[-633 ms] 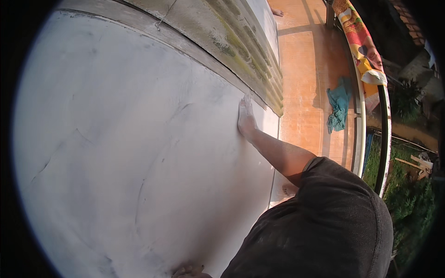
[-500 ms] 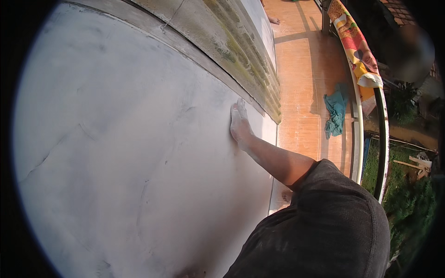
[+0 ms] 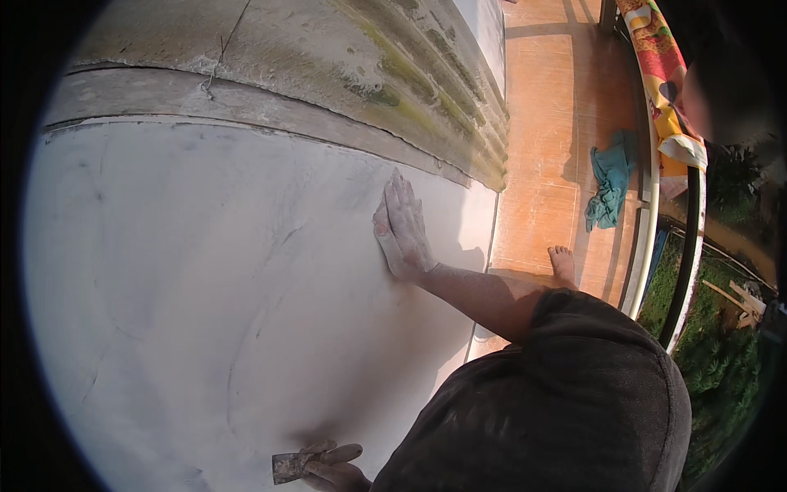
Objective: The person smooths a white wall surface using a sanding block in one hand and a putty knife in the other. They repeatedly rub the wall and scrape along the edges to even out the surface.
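My right hand (image 3: pixel 403 234), dusted white, lies flat on the white plastered wall (image 3: pixel 180 271). Its fingers point up toward the wall's upper border, the thumb a little apart, and it holds nothing. At the lower edge, my left hand (image 3: pixel 338 474) is closed around a small putty knife (image 3: pixel 287 467) with a stained, short blade. Part of this hand lies beyond the picture's edge. Thin cracks and grey smears mark the wall's surface near both hands.
A mossy corrugated sheet (image 3: pixel 443 90) borders the wall above. To the right is an orange tiled floor (image 3: pixel 533 123) with a bare foot (image 3: pixel 561 264) and a crumpled teal cloth (image 3: pixel 608 180). A railing (image 3: pixel 697 238) with a colourful cloth (image 3: pixel 656 66) draped on it edges the drop.
The view has shifted. My right hand sits slightly further left and lower in the picture, still against the wall. My left hand with the putty knife has come into view at the bottom.
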{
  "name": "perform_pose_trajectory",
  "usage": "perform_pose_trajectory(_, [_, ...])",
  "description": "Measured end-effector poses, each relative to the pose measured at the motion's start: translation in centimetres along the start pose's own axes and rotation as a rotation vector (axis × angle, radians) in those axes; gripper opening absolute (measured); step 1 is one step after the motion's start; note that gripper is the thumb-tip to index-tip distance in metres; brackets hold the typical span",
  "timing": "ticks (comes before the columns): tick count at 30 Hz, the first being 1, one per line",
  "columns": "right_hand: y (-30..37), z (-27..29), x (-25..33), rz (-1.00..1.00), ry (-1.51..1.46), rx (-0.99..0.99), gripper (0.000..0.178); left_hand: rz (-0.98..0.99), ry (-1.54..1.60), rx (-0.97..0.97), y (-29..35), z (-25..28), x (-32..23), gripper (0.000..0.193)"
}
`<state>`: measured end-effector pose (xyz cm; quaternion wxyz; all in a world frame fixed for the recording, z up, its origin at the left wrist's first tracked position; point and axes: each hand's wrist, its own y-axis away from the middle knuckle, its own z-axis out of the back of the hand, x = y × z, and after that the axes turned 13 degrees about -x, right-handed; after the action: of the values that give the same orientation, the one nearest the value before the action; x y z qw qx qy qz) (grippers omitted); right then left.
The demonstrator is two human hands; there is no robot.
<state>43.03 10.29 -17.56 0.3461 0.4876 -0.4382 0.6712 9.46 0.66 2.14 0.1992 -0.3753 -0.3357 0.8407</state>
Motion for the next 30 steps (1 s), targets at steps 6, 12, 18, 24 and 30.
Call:
perform_pose_trajectory(6, [-2.4,1.8,0.5,-0.474,-0.441,0.003,0.078,-0.143,-0.002,0.322,-3.2,-7.2,-5.6,0.046])
perform_pose_trajectory(12, [-2.0,-0.5,-4.1,-0.503,-0.174,-0.077,0.086,0.006,-0.055,0.460,-5.6,-10.9,-7.7,0.043])
perform_pose_trajectory(18, [-2.0,1.3,-2.4,-0.423,-0.283,0.098,0.093,0.034,-0.173,0.373,-5.4,-12.1,-7.8,0.043])
perform_pose_trajectory(24, [0.8,1.0,-5.7,-0.370,-0.073,0.204,0.098,0.048,-0.252,0.296,-4.8,-12.3,-7.6,0.043])
perform_pose_trajectory(30, [0.4,0.9,-5.7,0.023,-0.138,0.277,0.100,0.039,-0.317,0.279,-4.5,-12.6,-6.8,0.046])
